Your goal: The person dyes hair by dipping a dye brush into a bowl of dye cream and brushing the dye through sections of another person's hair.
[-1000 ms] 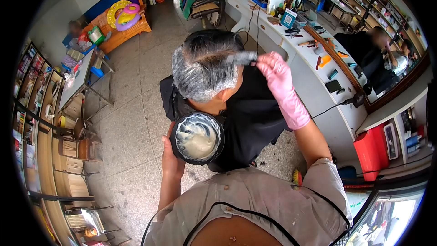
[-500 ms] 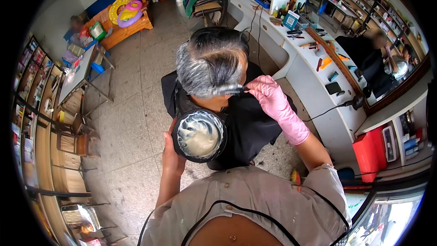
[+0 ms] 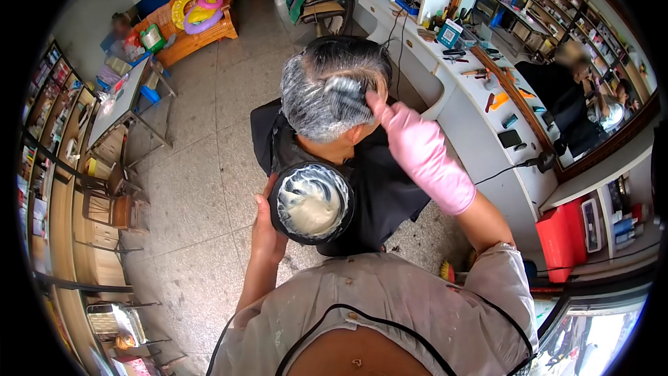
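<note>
My bare left hand (image 3: 268,226) grips the side of a black bowl (image 3: 312,239) that holds thick, creamy white paste (image 3: 311,207). In a pink glove, my right hand (image 3: 410,136) is closed on a hair-dye brush (image 3: 348,94), somewhat blurred by motion. The brush touches the hair on the side of a seated person's head (image 3: 313,97), near the parting. Grey-white hair, streaked with paste, covers that side, and darker hair lies beyond the parting. A black cape (image 3: 383,188) drapes the person's shoulders, just beyond the bowl.
At right runs a white counter (image 3: 452,90) with combs, clippers and cords, below a large mirror (image 3: 591,83). A salon chair (image 3: 327,10) stands ahead. On the left are a table (image 3: 118,108) and shelves (image 3: 59,167); another person sits by the wooden bench (image 3: 181,38).
My right hand and the brush have moved up from the hair's lower edge near the neck to near the parting. The bowl has shifted slightly right in view.
</note>
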`<state>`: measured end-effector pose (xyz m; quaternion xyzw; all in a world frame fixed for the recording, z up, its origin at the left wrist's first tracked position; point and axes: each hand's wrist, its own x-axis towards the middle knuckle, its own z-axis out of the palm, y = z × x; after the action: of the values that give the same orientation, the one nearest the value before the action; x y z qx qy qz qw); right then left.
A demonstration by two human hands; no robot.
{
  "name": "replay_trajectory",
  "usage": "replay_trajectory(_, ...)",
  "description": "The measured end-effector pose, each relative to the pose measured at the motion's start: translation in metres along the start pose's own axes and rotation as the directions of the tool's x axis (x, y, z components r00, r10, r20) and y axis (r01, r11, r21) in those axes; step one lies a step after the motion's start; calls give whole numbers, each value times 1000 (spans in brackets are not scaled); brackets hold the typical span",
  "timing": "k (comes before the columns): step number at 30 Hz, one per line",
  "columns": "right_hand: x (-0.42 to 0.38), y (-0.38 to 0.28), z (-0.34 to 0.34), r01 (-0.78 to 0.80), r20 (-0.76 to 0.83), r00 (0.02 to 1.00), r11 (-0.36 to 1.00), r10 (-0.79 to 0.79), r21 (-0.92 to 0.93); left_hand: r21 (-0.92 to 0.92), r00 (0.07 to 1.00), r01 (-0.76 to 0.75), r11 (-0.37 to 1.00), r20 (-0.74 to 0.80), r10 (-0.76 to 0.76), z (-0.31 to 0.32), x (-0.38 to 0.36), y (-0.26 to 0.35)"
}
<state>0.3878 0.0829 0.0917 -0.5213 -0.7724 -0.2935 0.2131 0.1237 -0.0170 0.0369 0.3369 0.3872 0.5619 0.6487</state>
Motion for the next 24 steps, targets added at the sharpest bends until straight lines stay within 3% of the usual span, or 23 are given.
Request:
replay_trajectory(3,-15,-19,-27,147,82,988,974,-134,-171,2,1000,-2,1000,4,2,-5,2,-3)
replay_trajectory(5,-13,-5,-25,62,57,996,994,-67,89,5,1000,-7,1000,5,6,-4,1,-4)
replay_trajectory(7,2,6,-20,-84,-66,995,995,80,-53,8,1000,-6,1000,9,6,-4,1,-4)
replay_trajectory(8,10,10,-26,-145,13,989,986,144,88,4,1000,-4,1000,9,4,-4,1,-4)
replay_trajectory(9,7,5,-22,-151,15,988,985,151,87,2,1000,-2,1000,10,2,-5,1,-3)
replay_trajectory(11,1,-10,-13,10,1,1000,979,-10,-204,3,1000,1,1000,14,-1,-5,1,-2)
replay_trajectory(13,-11,-17,-24,54,23,998,995,-52,-80,-4,1000,3,1000,13,-3,-3,2,-3)
replay_trajectory(15,-9,-6,-31,-39,59,998,995,34,92,5,1000,8,1000,18,-8,-3,3,-1)
replay_trajectory(17,-2,13,-15,-233,-27,970,956,241,179,8,1000,5,1000,19,-6,-3,3,-2)
replay_trajectory(19,-3,21,3,-221,-52,970,949,239,226,12,1000,4,1000,22,-4,-3,4,-1)
replay_trajectory(22,-13,-12,-15,-178,116,978,983,172,41,4,1000,22,1000,17,-22,-3,5,-1)
replay_trajectory(24,-16,-11,-24,-136,70,989,982,128,127,-6,1000,15,1000,23,-14,-2,6,0)
